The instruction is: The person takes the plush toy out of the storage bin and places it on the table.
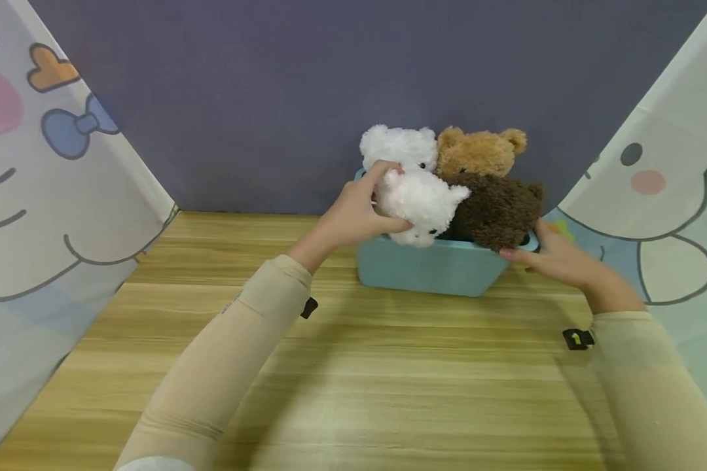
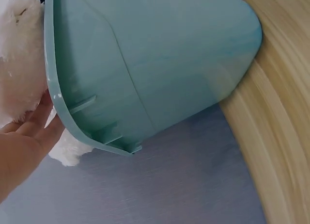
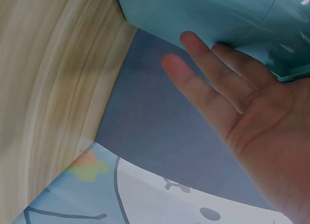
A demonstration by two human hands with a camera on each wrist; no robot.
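My left hand [image 1: 359,206] grips a white plush toy [image 1: 421,203] with small ears, at the front left of a light-blue bin [image 1: 418,265]. In the left wrist view, the fingers [image 2: 41,122] curve against the toy's white fur [image 2: 19,64] beside the bin's rim. At the bin's right end is my right hand [image 1: 556,258], its thumb by the rim and a dark brown plush toy [image 1: 497,209]. Several fingers [image 3: 208,95] of that hand extend fairly straight along the bin's outer wall in the right wrist view; the thumb is hidden there.
Behind in the bin sit another white plush toy [image 1: 397,147] and a tan plush bear [image 1: 477,154]. The bin stands on a wood-grain table [image 1: 389,373] near a dark grey back panel [image 1: 241,111]. Cartoon-printed sheets [image 1: 671,196] flank both sides.
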